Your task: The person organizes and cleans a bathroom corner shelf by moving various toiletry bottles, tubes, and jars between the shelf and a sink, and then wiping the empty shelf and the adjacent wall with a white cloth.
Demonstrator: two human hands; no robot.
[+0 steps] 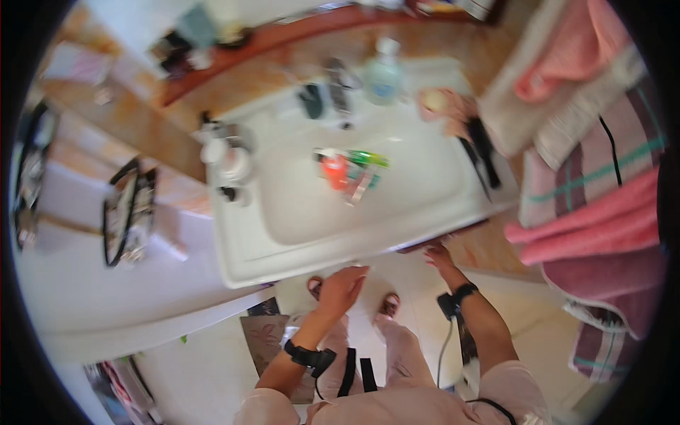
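Note:
My left hand is in front of the white sink's front rim, its fingers stretched out and nothing visible in them. Off to the right, my right hand is just below the rim, beside a dark reddish-brown panel edge. Its fingers look apart, and whether they touch the panel I cannot tell. In the basin lies a small blurred heap: an orange-red bottle, a green tube and a pale slim item.
A clear pump bottle stands by the faucet. White jars crowd the sink's left ledge; dark-handled tools lie on the right one. Towels hang at right. A reddish-brown shelf runs behind.

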